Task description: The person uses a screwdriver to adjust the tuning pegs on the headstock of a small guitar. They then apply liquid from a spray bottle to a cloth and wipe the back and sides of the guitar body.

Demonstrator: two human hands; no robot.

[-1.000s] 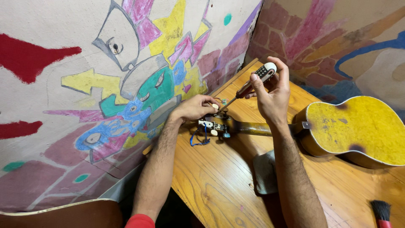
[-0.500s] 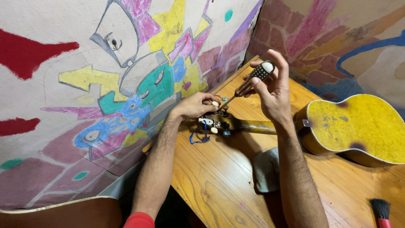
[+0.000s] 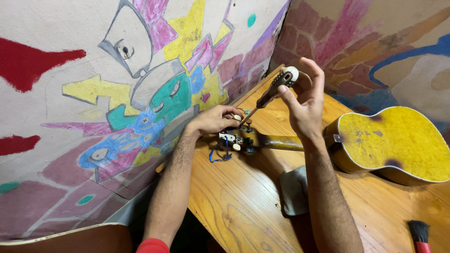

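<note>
Holding one screwdriver [image 3: 269, 93], right hand [image 3: 304, 105]; one guitar [image 3: 393, 143].

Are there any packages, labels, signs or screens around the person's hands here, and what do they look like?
No packages, signs or screens in view.
Small pale tab: on the yellow guitar where neck meets body; squarish, greyish-white, possibly a label, too small to tell.
Painted wall: left of the wooden table; a mural, not a sign.

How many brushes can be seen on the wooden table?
1. The brush lies at the lower right corner of the table, partly cut off by the picture's edge. Others may be hidden outside the view.
</note>
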